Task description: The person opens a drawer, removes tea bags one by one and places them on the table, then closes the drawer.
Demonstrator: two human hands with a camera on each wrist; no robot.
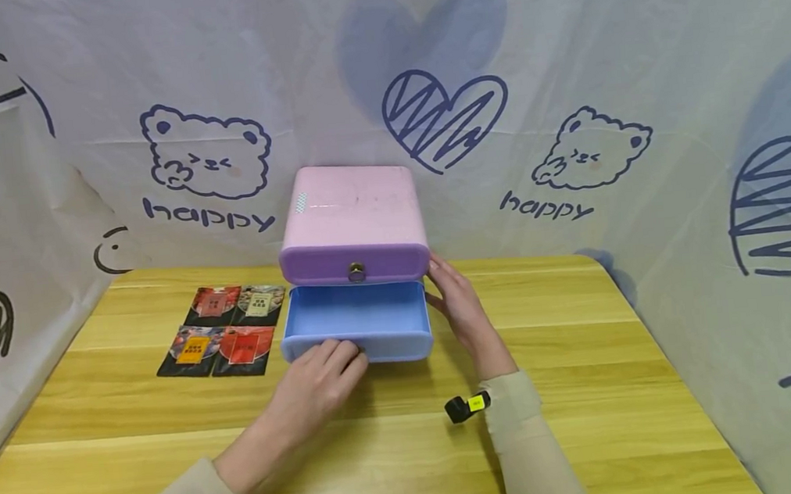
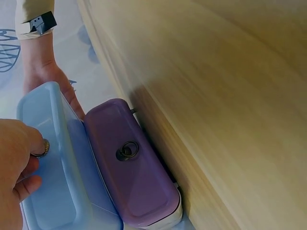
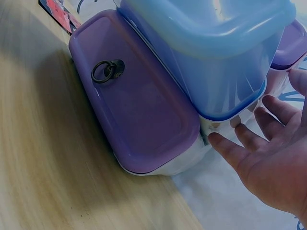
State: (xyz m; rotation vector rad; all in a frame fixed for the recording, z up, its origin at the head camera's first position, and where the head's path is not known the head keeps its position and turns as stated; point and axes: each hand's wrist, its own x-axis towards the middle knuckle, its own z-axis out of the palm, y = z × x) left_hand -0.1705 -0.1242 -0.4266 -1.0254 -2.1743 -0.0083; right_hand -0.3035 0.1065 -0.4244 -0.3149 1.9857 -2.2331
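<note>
A small drawer cabinet point(image 1: 356, 203) with a pink top stands at the back of the table. Its blue drawer point(image 1: 404, 346) is pulled out, and the inside that shows is bare. My left hand point(image 1: 325, 375) pinches the metal knob point(image 2: 44, 148) on the front of that drawer. With fingers spread, my right hand point(image 1: 462, 304) steadies the cabinet's right side; its fingertips point(image 3: 218, 139) are right at the wall. Above the blue drawer sits a closed purple drawer point(image 1: 319, 266) with a knob. Below it, a second purple drawer point(image 3: 139, 105) with a ring pull is closed too.
Several dark packets with red, yellow and pale labels, such as one red-labelled packet point(image 1: 242, 351), lie left of the cabinet on the wooden table point(image 1: 591, 387). A pale printed cloth point(image 1: 323, 65) hangs close behind the cabinet and along both sides.
</note>
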